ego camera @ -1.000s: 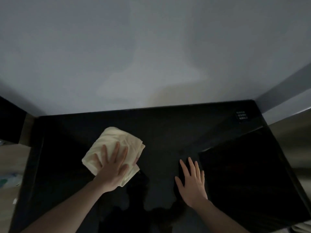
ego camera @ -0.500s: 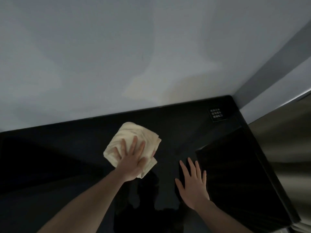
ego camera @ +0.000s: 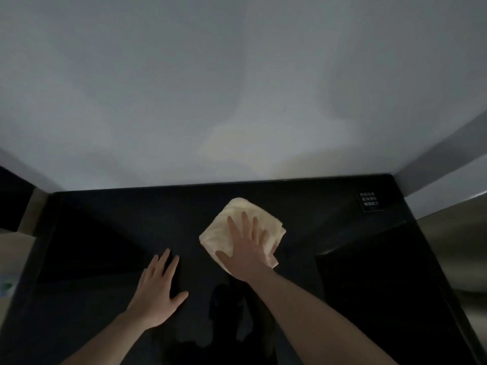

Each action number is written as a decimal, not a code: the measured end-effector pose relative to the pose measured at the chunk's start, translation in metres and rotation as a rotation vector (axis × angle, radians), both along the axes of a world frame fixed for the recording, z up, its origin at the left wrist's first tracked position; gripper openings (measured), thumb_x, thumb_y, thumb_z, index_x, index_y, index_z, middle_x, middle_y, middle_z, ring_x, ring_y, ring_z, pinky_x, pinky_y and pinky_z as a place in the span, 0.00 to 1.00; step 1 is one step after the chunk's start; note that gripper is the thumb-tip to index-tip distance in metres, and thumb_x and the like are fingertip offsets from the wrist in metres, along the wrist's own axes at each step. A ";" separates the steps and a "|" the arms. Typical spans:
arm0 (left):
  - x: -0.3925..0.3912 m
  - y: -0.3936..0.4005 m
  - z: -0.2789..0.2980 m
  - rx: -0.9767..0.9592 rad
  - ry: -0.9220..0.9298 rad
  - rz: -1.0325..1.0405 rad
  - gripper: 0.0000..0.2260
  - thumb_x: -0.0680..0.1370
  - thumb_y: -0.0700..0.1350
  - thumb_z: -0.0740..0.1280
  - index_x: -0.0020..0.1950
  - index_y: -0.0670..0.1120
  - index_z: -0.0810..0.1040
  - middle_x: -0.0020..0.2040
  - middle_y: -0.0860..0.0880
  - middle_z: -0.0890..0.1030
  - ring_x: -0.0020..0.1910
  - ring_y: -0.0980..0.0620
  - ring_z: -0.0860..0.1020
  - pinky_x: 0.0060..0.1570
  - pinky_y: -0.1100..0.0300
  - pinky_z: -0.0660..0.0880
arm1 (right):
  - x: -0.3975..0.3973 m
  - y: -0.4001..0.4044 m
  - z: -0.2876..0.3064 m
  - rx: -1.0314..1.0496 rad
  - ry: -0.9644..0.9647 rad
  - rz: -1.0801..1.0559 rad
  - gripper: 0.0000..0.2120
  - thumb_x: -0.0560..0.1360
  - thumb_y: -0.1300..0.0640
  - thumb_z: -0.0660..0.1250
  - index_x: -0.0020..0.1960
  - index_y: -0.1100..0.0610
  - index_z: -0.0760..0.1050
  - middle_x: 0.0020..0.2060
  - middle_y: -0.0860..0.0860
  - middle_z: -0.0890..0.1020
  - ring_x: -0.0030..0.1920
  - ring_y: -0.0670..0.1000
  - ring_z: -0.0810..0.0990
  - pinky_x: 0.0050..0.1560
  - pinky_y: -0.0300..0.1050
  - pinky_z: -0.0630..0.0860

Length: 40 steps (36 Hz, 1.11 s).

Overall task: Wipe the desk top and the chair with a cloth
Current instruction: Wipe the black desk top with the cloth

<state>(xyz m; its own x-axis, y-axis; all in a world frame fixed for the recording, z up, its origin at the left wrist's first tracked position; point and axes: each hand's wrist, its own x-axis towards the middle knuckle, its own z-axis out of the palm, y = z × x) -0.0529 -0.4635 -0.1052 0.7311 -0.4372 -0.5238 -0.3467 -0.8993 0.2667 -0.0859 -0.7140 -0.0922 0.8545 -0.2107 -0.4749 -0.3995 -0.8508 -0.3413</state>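
Observation:
A folded pale yellow cloth [ego camera: 234,222] lies on the glossy black desk top [ego camera: 118,233], right of its middle and near the back edge. My right hand [ego camera: 247,248] presses flat on the cloth with its fingers spread and straight. My left hand [ego camera: 158,293] rests flat on the bare desk to the left of the cloth and closer to me, holding nothing. The chair is out of sight.
A grey wall [ego camera: 237,88] rises right behind the desk. A small white-lettered label [ego camera: 369,202] sits at the back right corner. A darker black rectangular panel [ego camera: 382,299] covers the desk's right side. Wooden floor [ego camera: 15,248] shows past the left edge.
The cloth was under my left hand and is now under my right hand, further right on the desk. My left hand now lies flat on the bare desk at the left.

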 end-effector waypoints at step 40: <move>-0.064 -0.384 0.008 0.184 0.160 0.061 0.59 0.70 0.65 0.75 0.80 0.57 0.31 0.79 0.52 0.26 0.78 0.32 0.32 0.74 0.29 0.48 | -0.180 -0.458 -0.051 -0.234 -0.052 -0.352 0.40 0.76 0.29 0.41 0.84 0.45 0.46 0.84 0.55 0.48 0.82 0.65 0.49 0.77 0.73 0.48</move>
<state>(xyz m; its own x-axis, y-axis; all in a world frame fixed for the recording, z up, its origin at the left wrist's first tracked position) -0.1173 -0.8478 -0.0972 0.6548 -0.2814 -0.7015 -0.2567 -0.9557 0.1438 -0.2656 -1.1721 -0.1436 0.7323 -0.5913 -0.3377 -0.6672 -0.7222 -0.1822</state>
